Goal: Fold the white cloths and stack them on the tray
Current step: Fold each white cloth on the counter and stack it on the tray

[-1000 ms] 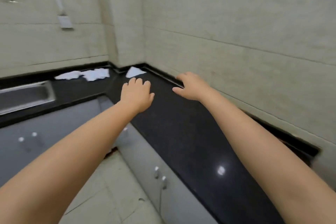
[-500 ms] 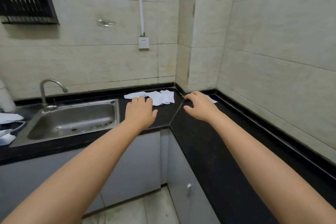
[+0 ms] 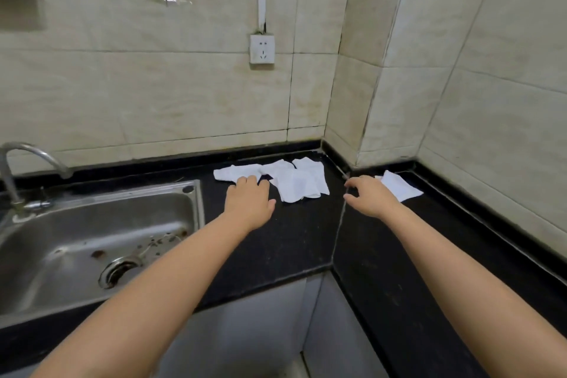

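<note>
While both hands reach out over the black table (image 3: 294,242), the pick-up turns on which cloth lies under which hand. The left hand (image 3: 249,202) is palm down, fingers loosely extended and grasping nothing; its fingertips lie at the near edge of the crumpled white cloth (image 3: 236,173) that forms the left end of the cloth pile (image 3: 296,182), though contact cannot be told for certain. That pile lies at the back of the table, against the wall, just right of the sink (image 3: 92,242), with its long axis running left to right, so most of it lies ahead and to the right of the left hand. The right hand (image 3: 369,198) hangs over the corner seam, fingers loosely curled and spread, clasping nothing. Just beyond it, to its right, a single flat cloth (image 3: 399,186) lies apart from the pile, along the other run of the table. The left hand is therefore the nearer one for the pile, the right hand for the single cloth. No tray is in view, so where the folded cloths would go cannot be told.
</note>
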A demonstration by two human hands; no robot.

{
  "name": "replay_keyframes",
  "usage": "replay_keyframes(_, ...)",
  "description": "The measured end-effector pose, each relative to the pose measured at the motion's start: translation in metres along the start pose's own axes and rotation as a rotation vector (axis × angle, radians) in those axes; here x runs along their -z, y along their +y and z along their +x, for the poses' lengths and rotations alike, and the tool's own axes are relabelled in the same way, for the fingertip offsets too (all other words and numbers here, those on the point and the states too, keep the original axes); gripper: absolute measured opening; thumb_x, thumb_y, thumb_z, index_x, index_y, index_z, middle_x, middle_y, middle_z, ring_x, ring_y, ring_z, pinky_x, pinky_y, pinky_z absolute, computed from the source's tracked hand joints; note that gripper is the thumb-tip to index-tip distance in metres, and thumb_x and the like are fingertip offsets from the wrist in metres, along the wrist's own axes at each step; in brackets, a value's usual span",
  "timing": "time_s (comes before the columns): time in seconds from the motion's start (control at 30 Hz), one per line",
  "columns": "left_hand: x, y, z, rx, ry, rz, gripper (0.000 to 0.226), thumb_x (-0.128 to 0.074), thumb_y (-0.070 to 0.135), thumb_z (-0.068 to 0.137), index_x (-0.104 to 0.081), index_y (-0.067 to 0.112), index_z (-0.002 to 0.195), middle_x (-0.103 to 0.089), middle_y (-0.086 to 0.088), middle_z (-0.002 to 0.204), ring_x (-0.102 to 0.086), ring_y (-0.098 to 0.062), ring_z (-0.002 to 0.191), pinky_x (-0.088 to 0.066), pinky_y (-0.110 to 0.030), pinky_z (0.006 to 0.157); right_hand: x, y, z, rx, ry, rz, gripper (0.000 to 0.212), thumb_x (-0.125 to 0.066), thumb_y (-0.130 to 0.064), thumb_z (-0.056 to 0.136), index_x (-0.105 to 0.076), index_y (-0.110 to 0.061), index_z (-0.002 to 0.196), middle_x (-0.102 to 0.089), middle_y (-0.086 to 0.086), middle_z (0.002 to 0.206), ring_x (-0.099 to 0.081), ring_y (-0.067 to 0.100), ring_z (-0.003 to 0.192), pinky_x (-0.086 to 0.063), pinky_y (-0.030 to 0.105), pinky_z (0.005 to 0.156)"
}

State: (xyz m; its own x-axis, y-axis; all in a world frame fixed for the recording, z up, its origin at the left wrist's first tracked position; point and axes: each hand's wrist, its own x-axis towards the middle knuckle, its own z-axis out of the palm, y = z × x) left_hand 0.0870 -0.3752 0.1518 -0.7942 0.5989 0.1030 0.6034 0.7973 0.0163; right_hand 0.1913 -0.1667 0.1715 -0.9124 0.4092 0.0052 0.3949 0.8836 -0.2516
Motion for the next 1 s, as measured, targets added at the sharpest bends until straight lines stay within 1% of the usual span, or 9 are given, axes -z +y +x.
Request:
replay_keyframes(0.47,-0.152,-0.012,0.183,-0.081,-0.325,-0.086,0.036,-0.042,0.032,0.095,-0.045,0.011,0.125,-0.046,-0.008,0.128,-0.041,-0.026,0.121,-0.040,-0.036,0.094,-0.135,0.042,0.203,-0.212,-0.197,0.144,0.039,-0.051,-0.019,0.090,-0.049,-0.006,0.127,-0.054,0.015,0.127,-0.053,0.029,0.114,-0.045,0.037,0.094)
replay_keyframes(0.6,-0.192,0.001,0.225,-0.132,-0.361,-0.109,0.034,-0.044,0.030,0.095,-0.048,0.011,0.123,-0.048,-0.006,0.127,-0.042,-0.024,0.120,-0.042,-0.034,0.090,-0.171,0.061,0.247,-0.322,-0.159,0.130,0.027,-0.052,-0.024,0.089,-0.057,-0.008,0.111,-0.059,0.011,0.113,-0.054,0.031,0.107,-0.043,0.042,0.090)
replay_keyframes(0.7,-0.215,0.011,0.250,-0.171,-0.371,-0.105,0.036,-0.044,0.031,0.095,-0.049,0.010,0.124,-0.048,-0.006,0.128,-0.042,-0.023,0.121,-0.041,-0.033,0.090,-0.193,0.073,0.267,-0.328,-0.150,0.085,0.017,-0.052,-0.024,0.087,-0.060,-0.010,0.092,-0.060,0.009,0.102,-0.052,0.029,0.104,-0.036,0.037,0.086)
replay_keyframes(0.77,-0.228,0.014,0.259,-0.191,-0.397,-0.087,0.037,-0.045,0.031,0.095,-0.049,0.009,0.124,-0.049,-0.006,0.127,-0.044,-0.023,0.120,-0.041,-0.033,0.089,-0.204,0.078,0.272,-0.312,-0.143,0.105,0.018,-0.051,-0.023,0.088,-0.063,-0.012,0.097,-0.060,0.007,0.103,-0.051,0.027,0.104,-0.032,0.035,0.086)
replay_keyframes(0.83,-0.233,0.014,0.262,-0.221,-0.412,-0.094,0.031,-0.058,0.026,0.088,-0.060,0.007,0.112,-0.057,-0.007,0.115,-0.053,-0.025,0.109,-0.046,-0.033,0.081,-0.208,0.081,0.275,-0.290,-0.120,0.140,0.022,-0.050,-0.022,0.090,-0.066,-0.016,0.104,-0.062,0.005,0.107,-0.051,0.025,0.105,-0.030,0.033,0.088)
replay_keyframes(0.9,-0.239,0.010,0.267,-0.285,-0.358,-0.066,0.024,-0.084,0.017,0.055,-0.069,0.012,0.072,-0.066,-0.002,0.076,-0.064,-0.019,0.072,-0.048,-0.023,0.053,-0.209,0.083,0.276,-0.244,-0.083,0.164,0.022,-0.049,-0.019,0.091,-0.067,-0.014,0.102,-0.063,0.005,0.106,-0.052,0.025,0.104,-0.029,0.032,0.087)
replay_keyframes(0.93,-0.241,0.007,0.268,-0.288,-0.333,-0.072,0.028,-0.087,0.014,0.041,-0.063,0.015,0.055,-0.061,0.002,0.060,-0.061,-0.015,0.056,-0.042,-0.018,0.041,-0.208,0.083,0.276,-0.227,-0.065,0.188,0.021,-0.049,-0.018,0.091,-0.067,-0.012,0.100,-0.063,0.006,0.106,-0.052,0.025,0.103,-0.030,0.032,0.087)
replay_keyframes(0.97,-0.244,0.005,0.271,-0.277,-0.310,-0.104,0.032,-0.088,0.013,0.040,-0.057,0.016,0.047,-0.057,0.004,0.051,-0.057,-0.013,0.048,-0.039,-0.017,0.037,-0.206,0.083,0.276,-0.211,-0.051,0.219,0.020,-0.049,-0.017,0.091,-0.066,-0.009,0.099,-0.063,0.007,0.106,-0.052,0.025,0.103,-0.031,0.032,0.086)
replay_keyframes(1.0,-0.241,0.003,0.272,-0.282,-0.301,-0.139,0.032,-0.087,0.014,0.049,-0.055,0.014,0.047,-0.056,0.002,0.050,-0.057,-0.015,0.047,-0.040,-0.018,0.038,-0.203,0.082,0.276,-0.193,-0.037,0.247,0.019,-0.048,-0.016,0.091,-0.064,-0.007,0.099,-0.063,0.007,0.105,-0.052,0.025,0.102,-0.030,0.032,0.084)
